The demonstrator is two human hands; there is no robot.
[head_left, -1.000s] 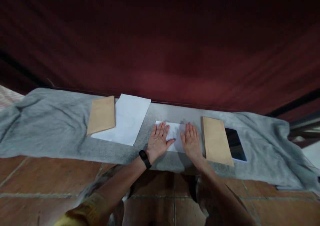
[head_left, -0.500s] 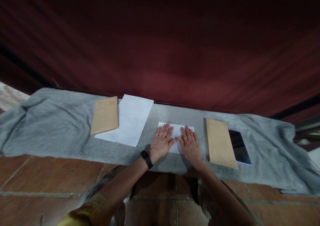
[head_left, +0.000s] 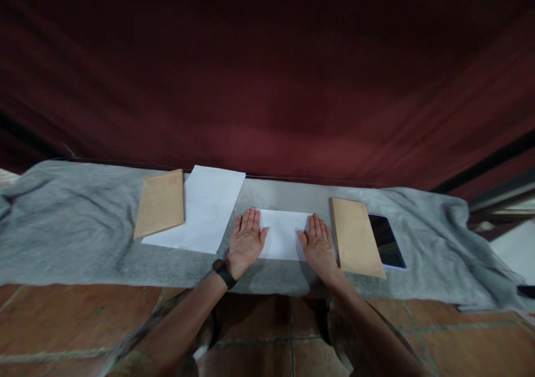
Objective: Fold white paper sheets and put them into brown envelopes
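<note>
Two hands press flat, palms down: left hand (head_left: 246,242) on the left edge of the folded paper (head_left: 284,235), right hand (head_left: 318,244) on its right edge. Each grip is wide, fingers straight, clasping nothing. The paper lies on the cloth-covered table (head_left: 83,226), between a white sheet (head_left: 209,210) and a brown envelope (head_left: 355,243).
</note>
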